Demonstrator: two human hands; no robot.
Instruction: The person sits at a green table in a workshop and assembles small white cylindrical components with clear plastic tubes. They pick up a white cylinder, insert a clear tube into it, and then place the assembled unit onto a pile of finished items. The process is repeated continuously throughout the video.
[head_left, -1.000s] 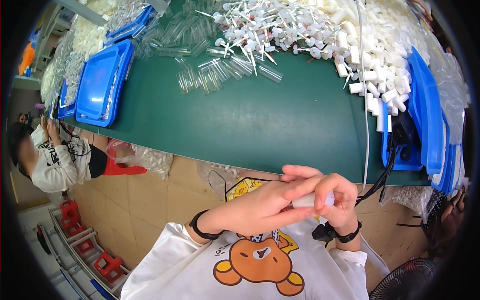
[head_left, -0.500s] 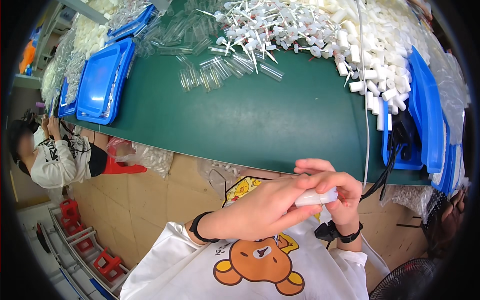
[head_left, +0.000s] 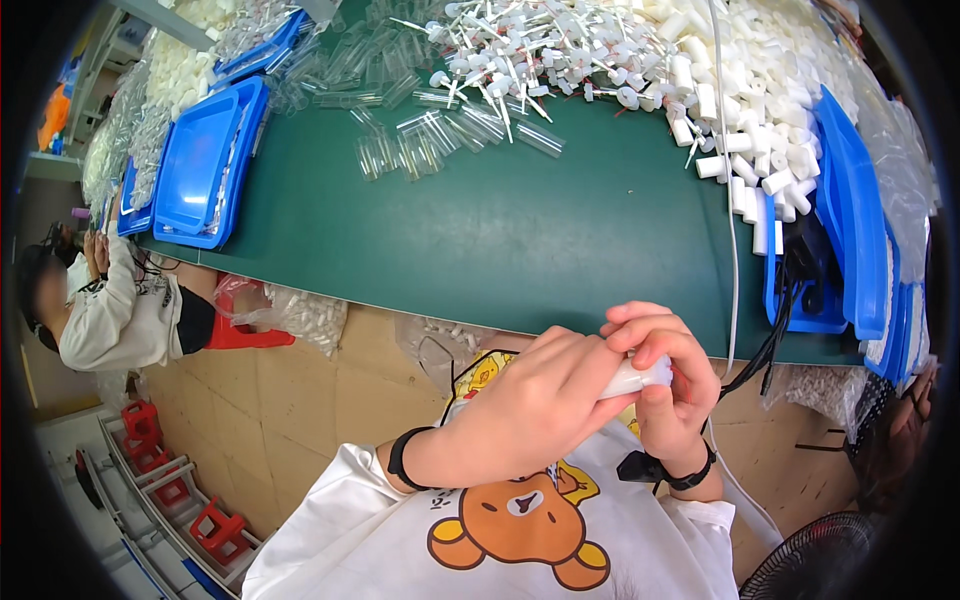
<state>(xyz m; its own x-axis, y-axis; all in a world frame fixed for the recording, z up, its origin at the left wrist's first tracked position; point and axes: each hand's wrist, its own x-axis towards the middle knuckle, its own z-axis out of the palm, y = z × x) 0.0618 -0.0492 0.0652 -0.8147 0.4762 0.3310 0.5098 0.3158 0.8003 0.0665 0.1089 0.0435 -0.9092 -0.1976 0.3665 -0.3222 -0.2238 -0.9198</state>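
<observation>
In front of my chest, just off the table's near edge, both hands are closed around a small white plastic cylinder [head_left: 626,380]. My left hand [head_left: 535,395] wraps its body from the left, its fingers hiding much of it. At the right end, a translucent whitish end piece [head_left: 660,372] sits between the curled fingers and thumb of my right hand [head_left: 682,388]. What lies inside the cylinder cannot be seen. On the table's far side lie clear tubes [head_left: 430,145], a heap of thin white stems with translucent discs [head_left: 540,50], and white cylinders [head_left: 750,160].
Blue trays [head_left: 205,160] stand at the left of the green table [head_left: 480,240], and another blue tray [head_left: 850,220] leans at the right. A white cable [head_left: 732,250] and black cables [head_left: 775,345] hang by my right hand. A co-worker [head_left: 115,300] sits far left; a fan [head_left: 810,560] stands lower right.
My left hand has closed further over the cylinder, hiding more of it. Both hands have risen slightly, and my right fingers have curled around the end piece.
</observation>
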